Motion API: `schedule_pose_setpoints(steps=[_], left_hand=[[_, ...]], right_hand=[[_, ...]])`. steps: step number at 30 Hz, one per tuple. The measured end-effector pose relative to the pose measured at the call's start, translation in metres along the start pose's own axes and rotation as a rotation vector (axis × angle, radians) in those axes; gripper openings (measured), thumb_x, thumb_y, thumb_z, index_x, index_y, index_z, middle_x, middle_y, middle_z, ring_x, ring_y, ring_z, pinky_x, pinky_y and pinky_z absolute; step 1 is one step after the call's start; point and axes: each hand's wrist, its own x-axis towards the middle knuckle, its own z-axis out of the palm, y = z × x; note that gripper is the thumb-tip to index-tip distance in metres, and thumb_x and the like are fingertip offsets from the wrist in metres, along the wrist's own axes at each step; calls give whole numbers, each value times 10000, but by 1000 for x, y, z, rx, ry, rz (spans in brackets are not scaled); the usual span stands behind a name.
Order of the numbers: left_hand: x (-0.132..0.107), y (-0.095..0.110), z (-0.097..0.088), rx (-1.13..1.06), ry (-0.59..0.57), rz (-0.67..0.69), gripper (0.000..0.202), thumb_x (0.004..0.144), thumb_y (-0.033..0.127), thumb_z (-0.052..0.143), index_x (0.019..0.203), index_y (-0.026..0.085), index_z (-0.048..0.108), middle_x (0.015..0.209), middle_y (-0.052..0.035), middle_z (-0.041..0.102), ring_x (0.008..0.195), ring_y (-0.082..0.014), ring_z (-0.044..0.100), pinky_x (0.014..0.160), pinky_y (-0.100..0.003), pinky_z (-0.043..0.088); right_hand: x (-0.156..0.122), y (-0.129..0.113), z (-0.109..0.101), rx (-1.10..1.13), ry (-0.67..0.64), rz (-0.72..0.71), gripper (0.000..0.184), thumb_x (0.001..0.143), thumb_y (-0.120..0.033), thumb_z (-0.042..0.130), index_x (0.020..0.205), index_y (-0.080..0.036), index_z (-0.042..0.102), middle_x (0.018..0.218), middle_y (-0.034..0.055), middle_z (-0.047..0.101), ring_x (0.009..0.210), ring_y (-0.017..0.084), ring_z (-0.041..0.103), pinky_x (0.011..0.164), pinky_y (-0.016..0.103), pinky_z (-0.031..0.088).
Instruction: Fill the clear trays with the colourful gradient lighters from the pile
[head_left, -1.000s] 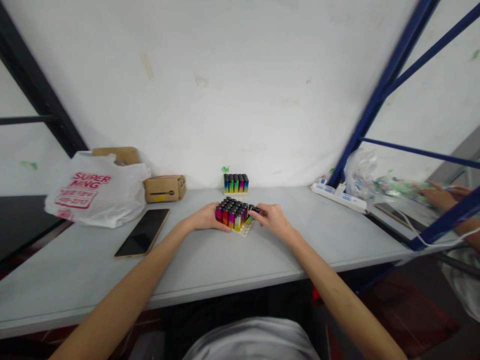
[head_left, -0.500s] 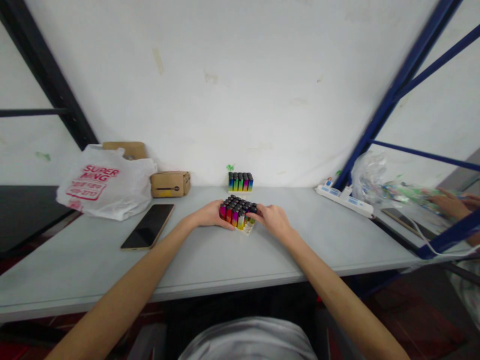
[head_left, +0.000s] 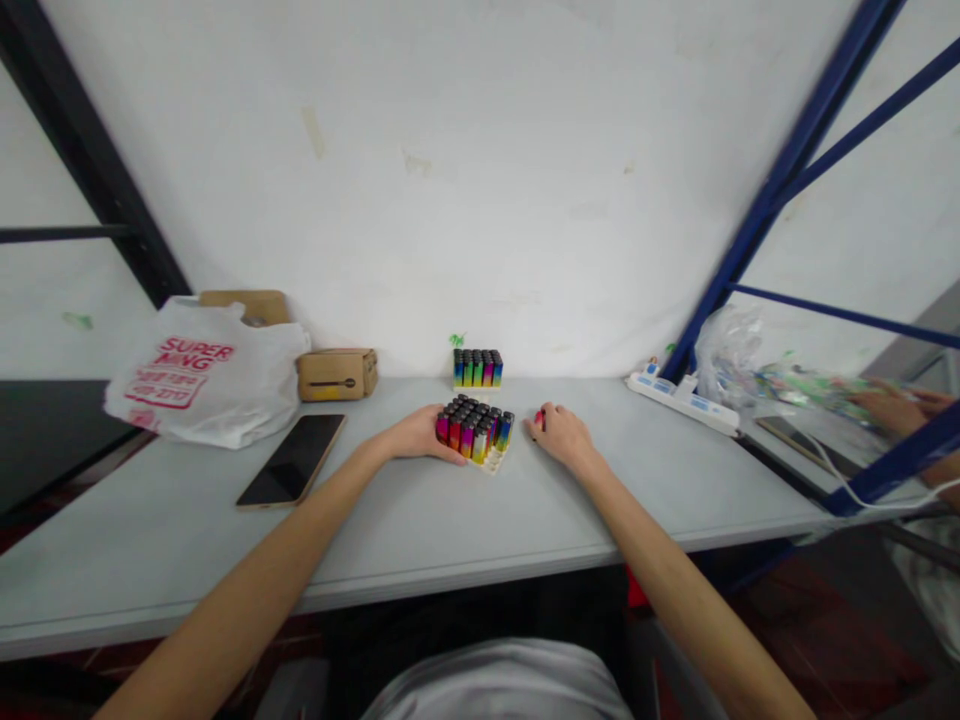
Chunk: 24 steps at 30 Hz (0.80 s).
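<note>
A white tray (head_left: 492, 461) stands at the table's middle, packed with several upright rainbow-coloured lighters (head_left: 472, 428) with black caps. My left hand (head_left: 415, 437) rests against the tray's left side, fingers curled round it. A short way right of the tray, my right hand (head_left: 561, 435) is closed on a small red lighter (head_left: 540, 418), of which only the tip shows. A second, smaller block of lighters (head_left: 476, 368) stands at the back by the wall.
A black phone (head_left: 292, 460) lies on the left, with a white plastic bag (head_left: 202, 372) and a small cardboard box (head_left: 336, 374) behind it. A white power strip (head_left: 682, 401) lies at right. Another person's hand (head_left: 892, 405) works beyond the blue frame (head_left: 772, 190).
My right hand has drawn away to the right from the tray, now with a red lighter in its fingers. My left hand has stayed at the tray.
</note>
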Motion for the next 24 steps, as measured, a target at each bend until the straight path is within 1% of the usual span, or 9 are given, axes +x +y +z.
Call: schedule_pose_setpoints(steps=[3, 6, 8, 10, 13, 15, 19, 22, 24], left_hand=[[0, 2, -1, 11, 6, 8, 636, 547, 524, 921, 1035, 177, 705, 971, -17, 773, 882, -254, 702, 806, -334, 576], [-1, 4, -1, 11, -13, 39, 584, 571, 513, 913, 1010, 179, 723, 965, -13, 776, 889, -252, 702, 820, -329, 574], [0, 5, -2, 10, -21, 54, 567, 580, 511, 908, 1006, 182, 731, 958, -8, 777, 902, -254, 702, 833, -329, 573], [0, 5, -1, 7, -12, 61, 585, 575, 510, 909, 1027, 182, 732, 969, -10, 778, 916, -257, 702, 847, -334, 572], [0, 3, -1, 11, 12, 62, 628, 558, 512, 914, 1059, 182, 729, 997, -18, 778, 930, -262, 702, 854, -341, 572], [0, 3, -1, 20, 17, 54, 630, 552, 516, 916, 1051, 181, 728, 1000, -20, 777, 925, -262, 702, 842, -338, 574], [-1, 5, -1, 15, 0, 35, 615, 563, 516, 913, 1038, 173, 724, 986, -21, 777, 902, -257, 703, 841, -338, 572], [-1, 6, -1, -16, -7, 26, 645, 562, 511, 914, 1072, 172, 712, 1014, -21, 778, 932, -261, 701, 863, -346, 571], [-1, 7, -1, -25, -3, 15, 671, 553, 511, 917, 1090, 170, 705, 1036, -26, 777, 953, -267, 700, 878, -354, 571]], right_hand=[[6, 4, 7, 89, -10, -104, 334, 1001, -230, 455, 1285, -107, 581, 1108, 202, 683, 1007, 272, 666, 876, 347, 468], [11, 9, 8, 231, 120, -223, 430, 967, -159, 446, 1387, -85, 499, 1173, 200, 644, 1032, 249, 652, 945, 352, 469], [13, 10, 7, 354, 183, -268, 398, 968, -185, 433, 1347, -97, 518, 1158, 182, 635, 946, 223, 667, 936, 359, 484], [12, 8, 6, 511, 180, -301, 336, 981, -237, 420, 1273, -124, 539, 1074, 134, 655, 805, 184, 670, 867, 344, 507], [9, 1, 3, 702, 162, -296, 366, 1003, -344, 405, 1310, -153, 462, 920, 56, 682, 668, 157, 623, 725, 298, 495], [5, -4, 1, 725, 205, -235, 420, 1008, -421, 397, 1334, -158, 433, 820, 21, 664, 638, 166, 588, 667, 281, 456], [-2, -11, -6, 712, 278, -120, 473, 1007, -547, 356, 1247, -176, 525, 729, 0, 593, 647, 184, 564, 644, 277, 407], [-5, -14, -9, 780, 233, -143, 541, 1010, -625, 262, 1039, -209, 606, 699, -6, 555, 648, 172, 543, 631, 264, 402], [-5, -16, -7, 827, 175, -145, 612, 994, -679, 206, 830, -217, 571, 640, -10, 507, 602, 160, 500, 578, 256, 385]])
